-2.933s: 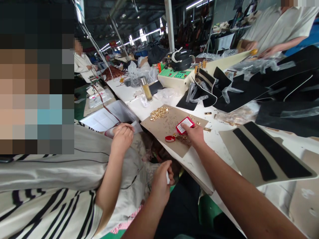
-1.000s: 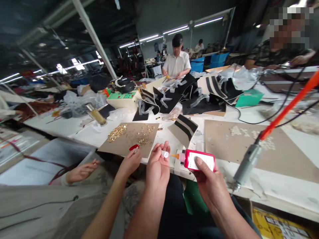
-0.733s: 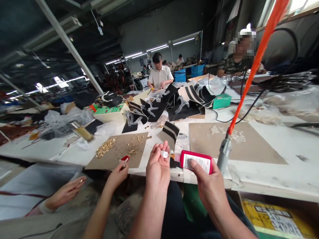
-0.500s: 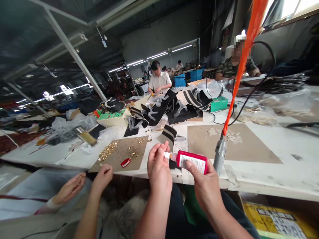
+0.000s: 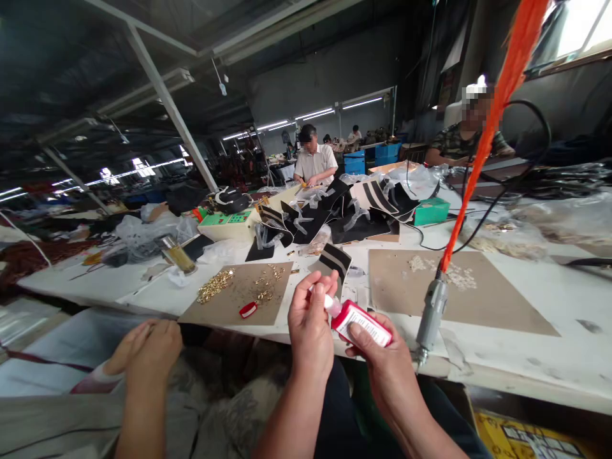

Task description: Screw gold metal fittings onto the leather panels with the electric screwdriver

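Observation:
My right hand (image 5: 385,363) is wrapped round a small red glue bottle (image 5: 375,331) with a white label, its thumb across the front. The bottle tilts with its neck up towards my left hand (image 5: 310,335). Thumb and fingers of that hand are closed on the white cap (image 5: 329,302) at the bottle's tip; whether anything else is in them I cannot make out. Behind my hands, a black and beige striped piece (image 5: 335,261) rests on the table. A second red bottle (image 5: 248,310) lies on the left brown board (image 5: 210,313), near gold-coloured metal parts (image 5: 215,285).
At left, a co-worker's hands (image 5: 155,347) are held together beside the table edge. A grey hanging tool (image 5: 433,312) on an orange cord is close to my right hand. Small white pieces (image 5: 459,274) lie on the right board (image 5: 396,290). Black cut pieces (image 5: 315,220) are piled behind.
The red bottle has moved left and tilted more steeply, and the gap between cap and neck has closed. The co-worker's hands have come together. My view has shifted slightly.

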